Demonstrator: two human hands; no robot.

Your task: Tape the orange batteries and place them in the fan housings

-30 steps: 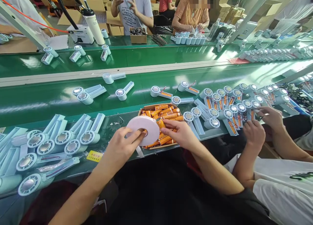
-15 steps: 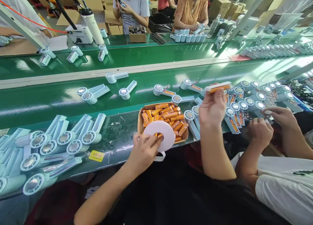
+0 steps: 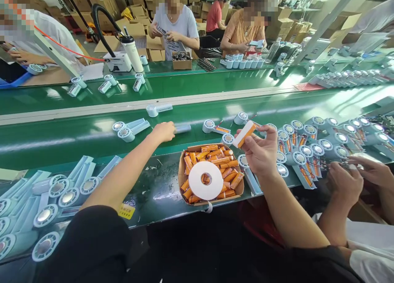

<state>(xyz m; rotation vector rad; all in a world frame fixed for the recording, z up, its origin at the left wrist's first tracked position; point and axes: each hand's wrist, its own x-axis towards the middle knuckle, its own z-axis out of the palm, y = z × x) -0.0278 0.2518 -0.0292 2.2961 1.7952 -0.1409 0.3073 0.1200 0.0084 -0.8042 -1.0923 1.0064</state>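
On the green belt, my left hand (image 3: 164, 132) is closed round the head of a light-blue handheld fan housing. Only its blurred handle (image 3: 184, 129) shows, to the right of my fingers. My right hand (image 3: 261, 147) pinches an orange battery (image 3: 248, 134) with a white strip along one side, held up right of the battery box. A white roll of tape (image 3: 197, 184) lies on the orange batteries (image 3: 229, 162) in a cardboard box (image 3: 181, 194), its loose end hanging over the front edge.
Fan housings (image 3: 69, 196) crowd the bench at left, near a yellow label (image 3: 127, 211). Fans with batteries (image 3: 304, 172) cluster at right, beside a co-worker's hands (image 3: 344, 178). People (image 3: 175, 24) work across the belt (image 3: 76, 139).
My left hand has let go of the tape roll, which now rests on the batteries, and reached forward to a fan housing. My right hand has lowered leftward with the battery.
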